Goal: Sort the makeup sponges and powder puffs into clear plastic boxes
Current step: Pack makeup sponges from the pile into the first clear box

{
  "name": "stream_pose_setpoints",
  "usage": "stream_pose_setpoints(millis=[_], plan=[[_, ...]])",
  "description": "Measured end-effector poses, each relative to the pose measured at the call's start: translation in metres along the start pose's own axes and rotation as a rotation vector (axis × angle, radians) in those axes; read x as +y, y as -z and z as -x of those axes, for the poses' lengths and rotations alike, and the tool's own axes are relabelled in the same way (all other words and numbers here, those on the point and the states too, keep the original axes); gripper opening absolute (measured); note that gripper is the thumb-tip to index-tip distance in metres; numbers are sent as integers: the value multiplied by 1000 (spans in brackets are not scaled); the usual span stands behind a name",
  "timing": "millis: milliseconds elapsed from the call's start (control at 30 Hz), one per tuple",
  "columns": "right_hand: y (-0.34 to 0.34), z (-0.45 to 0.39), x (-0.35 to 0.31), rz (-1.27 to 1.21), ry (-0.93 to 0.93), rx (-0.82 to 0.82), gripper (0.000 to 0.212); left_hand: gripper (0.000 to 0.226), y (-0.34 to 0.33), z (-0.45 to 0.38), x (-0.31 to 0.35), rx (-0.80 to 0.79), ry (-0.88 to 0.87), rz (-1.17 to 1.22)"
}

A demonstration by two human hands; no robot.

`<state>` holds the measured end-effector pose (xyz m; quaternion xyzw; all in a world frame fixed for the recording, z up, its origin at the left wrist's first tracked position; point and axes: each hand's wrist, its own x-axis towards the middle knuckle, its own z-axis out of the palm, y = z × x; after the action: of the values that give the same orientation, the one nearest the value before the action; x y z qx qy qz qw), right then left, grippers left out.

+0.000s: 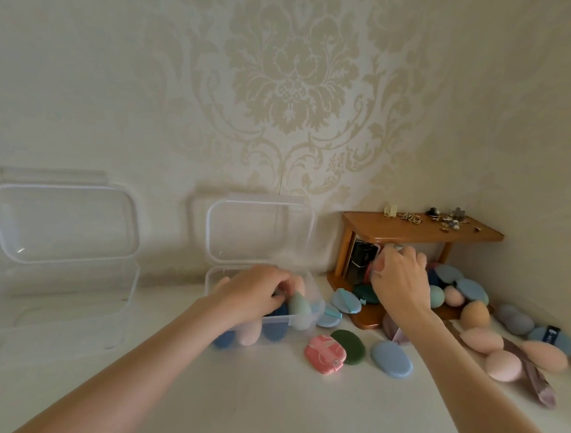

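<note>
Mint sponge (299, 308) upright, tip up

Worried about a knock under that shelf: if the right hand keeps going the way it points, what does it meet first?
Probably the dark box under the wooden shelf. The right hand points up and left toward it, already gripping something pinkish; depth is unclear.

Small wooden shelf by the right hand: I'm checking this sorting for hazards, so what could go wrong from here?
The right hand reaches under the small wooden shelf, whose top holds loose trinkets; a bump could scatter them. The clear plastic box under the left hand looks crowded, so sponges might spill.
</note>
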<state>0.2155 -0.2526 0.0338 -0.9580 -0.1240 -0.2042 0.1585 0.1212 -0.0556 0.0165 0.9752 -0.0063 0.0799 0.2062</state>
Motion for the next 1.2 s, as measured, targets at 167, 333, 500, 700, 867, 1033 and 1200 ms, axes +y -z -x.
stream_pose_setpoints(millis=[167,333,500,700,867,1033,1200], plan=[[31,19,-51,-634,25,-389,25,29,22,7,-13,45,95,181],[31,17,-82,-646,169,-931,29,23,25,24,-13,-123,88,25],[16,5,-93,-595,143,-1197,28,30,20,28,-19,-214,58,-72],[6,7,-108,-288,277,-1085,26,28,22,27,-25,-240,9,-46],[-12,17,-119,-27,437,-897,16,28,27,29,-27,-255,-18,-25],[3,8,-114,-82,429,-1056,19,27,29,30,-24,-296,-12,-10],[-20,22,-128,213,560,-821,30,25,27,28,-26,-294,5,-18]])
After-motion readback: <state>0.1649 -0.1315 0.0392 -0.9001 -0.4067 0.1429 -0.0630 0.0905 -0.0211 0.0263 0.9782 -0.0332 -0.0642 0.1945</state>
